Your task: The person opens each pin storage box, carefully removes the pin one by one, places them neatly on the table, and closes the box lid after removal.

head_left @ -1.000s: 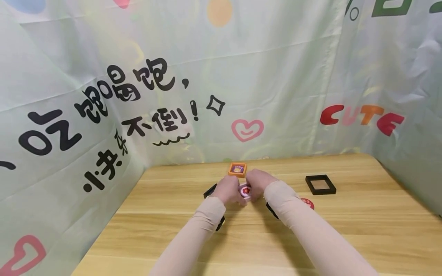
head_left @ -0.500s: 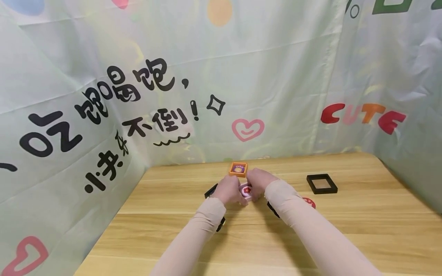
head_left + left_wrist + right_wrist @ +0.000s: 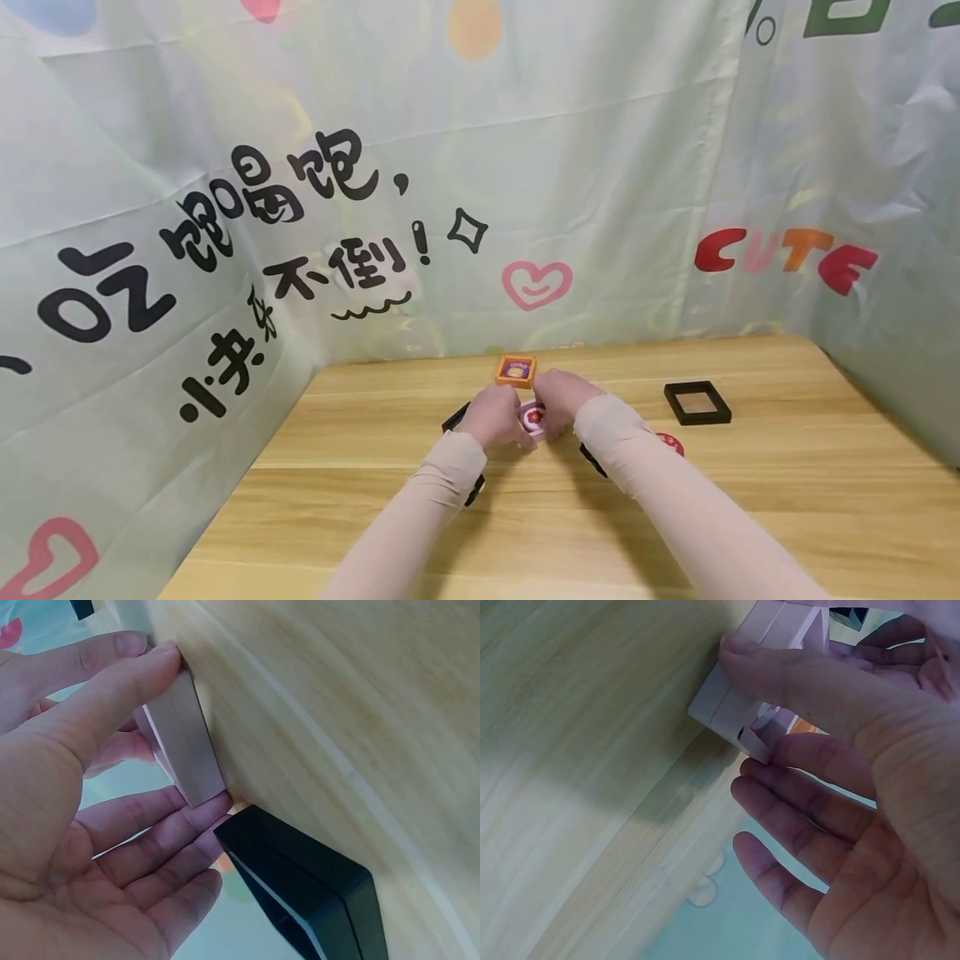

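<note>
Printed cloth [image 3: 637, 175] backs the wood-grain tabletop [image 3: 787, 492]. On its far half, left hand [image 3: 495, 414] and right hand [image 3: 564, 402] pinch the pink frame [image 3: 186, 739] by its walls. Judged light, stiff and smooth; opposite walls suit gripping. The orange frame [image 3: 514, 384] beyond and black frame [image 3: 304, 881] at left restrict movement; near side offers room.

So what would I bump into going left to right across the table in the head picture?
Partly hidden black angular piece, person's left grip, pale pink square frame, person's right grip, hollow black square frame.
</note>
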{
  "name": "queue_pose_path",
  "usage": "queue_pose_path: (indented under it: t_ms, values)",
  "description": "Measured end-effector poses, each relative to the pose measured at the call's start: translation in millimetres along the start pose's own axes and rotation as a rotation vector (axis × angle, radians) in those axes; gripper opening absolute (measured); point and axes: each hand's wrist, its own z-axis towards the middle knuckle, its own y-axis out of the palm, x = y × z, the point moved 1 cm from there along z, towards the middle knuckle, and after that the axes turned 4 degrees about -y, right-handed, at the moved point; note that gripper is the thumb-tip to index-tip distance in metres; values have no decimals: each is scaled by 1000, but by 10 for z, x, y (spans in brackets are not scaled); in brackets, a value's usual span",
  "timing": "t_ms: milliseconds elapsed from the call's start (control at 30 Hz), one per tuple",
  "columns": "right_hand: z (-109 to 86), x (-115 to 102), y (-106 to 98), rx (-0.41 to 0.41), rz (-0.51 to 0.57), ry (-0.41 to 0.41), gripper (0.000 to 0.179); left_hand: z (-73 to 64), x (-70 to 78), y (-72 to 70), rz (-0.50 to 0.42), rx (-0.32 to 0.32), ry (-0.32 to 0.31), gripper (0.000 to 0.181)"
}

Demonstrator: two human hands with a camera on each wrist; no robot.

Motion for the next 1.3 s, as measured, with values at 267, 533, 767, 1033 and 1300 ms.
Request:
queue_pose_path:
  t_ms: [267, 533, 767, 1033, 1300]
  values:
    - [-16, 50, -24, -16, -8, -23, 26, 19, -23, -9, -11, -8, 48, 37]
    - [-85, 117, -10, -58, 33, -27, 26, -5, -16, 17, -71, -34, 74, 38]
    - [-229, 131, 49, -60, -2, -55, 29, -114, 11, 55, -62, -32, 119, 41]
    - [-408, 286, 62, 41, -29, -223, 47, -229, 7, 35, -117, -41, 164, 38]
    - [-618, 377, -86, 118, 45, -314, 68, -358, 26, -51, -209, 5, 216, 67]
